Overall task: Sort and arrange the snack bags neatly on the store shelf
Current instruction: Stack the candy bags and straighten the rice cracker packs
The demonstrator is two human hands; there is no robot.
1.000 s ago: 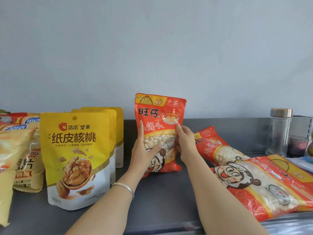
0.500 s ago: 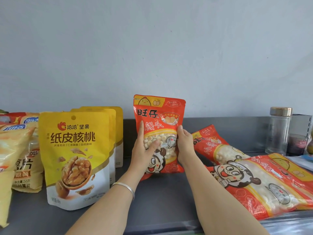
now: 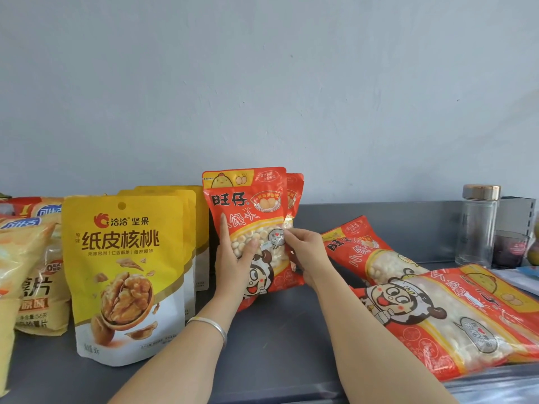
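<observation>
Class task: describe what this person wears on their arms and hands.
Both forearms are bare, with no sleeves in view and no gloves. A thin silver-coloured bangle circles the wrist of the left hand; the right hand and its wrist show no jewellery.

1. Bare grey shelf [image 3: 271, 365] shows at the front, between the yellow walnut bags [image 3: 128, 272] and the flat red bags [image 3: 437, 319]. Two forearms [image 3: 364, 330] cross it.
2. The upright red bags [image 3: 248, 211] stand close against the walnut bags, with no gap showing.
3. Behind the flat red bags a bare strip runs to the glass jar [image 3: 478, 228].
4. Chip bags [image 3: 29, 275] crowd the left end.
5. Above the bags there's open air before the wall [image 3: 262, 83].
</observation>
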